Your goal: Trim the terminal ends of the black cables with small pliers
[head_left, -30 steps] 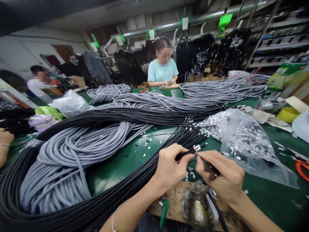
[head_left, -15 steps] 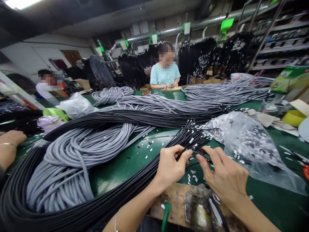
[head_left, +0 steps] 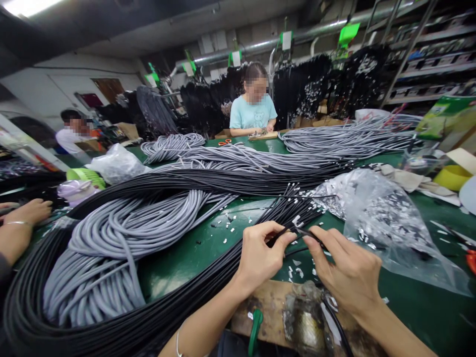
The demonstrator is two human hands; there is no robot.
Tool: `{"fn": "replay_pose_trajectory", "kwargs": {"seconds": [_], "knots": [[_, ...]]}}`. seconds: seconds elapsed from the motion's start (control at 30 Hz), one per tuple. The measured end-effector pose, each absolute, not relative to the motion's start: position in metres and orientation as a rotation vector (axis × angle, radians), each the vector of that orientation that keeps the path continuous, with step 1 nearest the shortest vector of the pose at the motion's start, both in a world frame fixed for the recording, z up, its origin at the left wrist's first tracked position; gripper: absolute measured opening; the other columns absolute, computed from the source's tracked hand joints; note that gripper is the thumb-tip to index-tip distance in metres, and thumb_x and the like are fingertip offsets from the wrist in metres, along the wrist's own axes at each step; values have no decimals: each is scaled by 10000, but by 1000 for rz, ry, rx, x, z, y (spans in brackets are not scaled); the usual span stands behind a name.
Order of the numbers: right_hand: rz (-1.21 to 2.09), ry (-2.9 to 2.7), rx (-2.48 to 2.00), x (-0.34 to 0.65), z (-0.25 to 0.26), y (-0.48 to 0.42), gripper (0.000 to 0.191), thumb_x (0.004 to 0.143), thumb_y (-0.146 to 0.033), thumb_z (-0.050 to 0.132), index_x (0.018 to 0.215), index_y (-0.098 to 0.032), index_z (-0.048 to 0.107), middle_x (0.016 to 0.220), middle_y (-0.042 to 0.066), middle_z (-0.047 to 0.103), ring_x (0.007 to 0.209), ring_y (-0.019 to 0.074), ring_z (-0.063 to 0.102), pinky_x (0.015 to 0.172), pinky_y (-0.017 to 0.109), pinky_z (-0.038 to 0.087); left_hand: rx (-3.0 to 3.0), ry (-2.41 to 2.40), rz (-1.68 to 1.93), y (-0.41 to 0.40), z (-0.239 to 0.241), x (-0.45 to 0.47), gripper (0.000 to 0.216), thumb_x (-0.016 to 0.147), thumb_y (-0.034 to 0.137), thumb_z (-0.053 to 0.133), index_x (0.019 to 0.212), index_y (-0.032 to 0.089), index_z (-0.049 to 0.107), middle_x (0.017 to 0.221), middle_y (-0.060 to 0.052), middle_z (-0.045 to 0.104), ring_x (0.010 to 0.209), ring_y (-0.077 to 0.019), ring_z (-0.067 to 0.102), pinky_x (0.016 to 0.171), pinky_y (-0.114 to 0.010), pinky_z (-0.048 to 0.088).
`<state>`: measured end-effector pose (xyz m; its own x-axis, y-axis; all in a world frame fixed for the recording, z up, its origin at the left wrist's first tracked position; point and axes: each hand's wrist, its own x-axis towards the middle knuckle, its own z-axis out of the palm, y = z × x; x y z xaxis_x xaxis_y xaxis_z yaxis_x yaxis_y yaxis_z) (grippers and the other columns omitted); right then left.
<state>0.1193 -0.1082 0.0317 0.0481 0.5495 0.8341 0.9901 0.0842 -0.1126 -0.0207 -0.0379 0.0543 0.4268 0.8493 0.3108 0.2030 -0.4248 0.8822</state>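
My left hand (head_left: 260,255) pinches the end of a black cable (head_left: 277,239) between thumb and fingers, above the long bundle of black cables (head_left: 208,277). Close by on the right, my right hand (head_left: 345,265) has its thumb and fingers closed on another thin black piece (head_left: 309,233), which looks like a cable end. The two tips meet or nearly meet between my fingertips; the exact contact is too small to make out. Just under my hands lies a worn wooden board (head_left: 270,297) carrying a stained, metal-like block (head_left: 308,322) and a green handle (head_left: 256,327).
Grey cable coils (head_left: 137,233) fill the left of the green table (head_left: 174,277). A clear plastic bag (head_left: 386,213) of small silvery pieces lies at right, near orange-handled scissors (head_left: 471,260). One co-worker (head_left: 253,111) sits opposite; another person's hand (head_left: 31,212) is at far left.
My hands stay almost in place, with the two tips brought slightly closer together. At the far left, the other person's hand has moved to the right.
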Motion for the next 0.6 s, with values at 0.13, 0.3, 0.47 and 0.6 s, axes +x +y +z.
{"fn": "replay_pose_trajectory", "kwargs": {"seconds": [0.13, 0.3, 0.47, 0.6], "knots": [[-225, -1412, -1447, 118, 36, -107, 174, 883, -295, 503, 910, -167, 619, 761, 21, 626, 610, 114, 569, 568, 219, 404, 2005, 896, 1115, -37, 55, -24, 174, 757, 237, 611, 615, 152, 557, 570, 28, 531, 522, -83, 448, 506, -206, 339], [226, -1242, -1456, 121, 40, -105, 189, 800, -353, 609, 869, -190, 676, 677, -1, 573, 528, 105, 476, 479, 227, 370, 2123, 812, 1142, -40, 57, -26, 179, 739, 161, 613, 594, 148, 508, 571, 40, 502, 529, -71, 420, 512, -192, 313], [337, -1244, -1335, 120, 41, -105, 110, 773, -282, 628, 765, -201, 703, 636, -5, 591, 527, 102, 477, 461, 215, 366, 2157, 787, 1128, -41, 59, -24, 176, 730, 155, 620, 587, 140, 519, 556, 41, 498, 513, -64, 405, 505, -186, 304], [420, -1223, -1335, 120, 44, -105, 145, 761, -285, 635, 864, -211, 706, 636, -11, 589, 528, 101, 484, 452, 204, 375, 2009, 816, 1042, -39, 59, -23, 224, 736, 230, 632, 564, 135, 524, 521, 44, 476, 485, -61, 375, 474, -185, 296]]}}
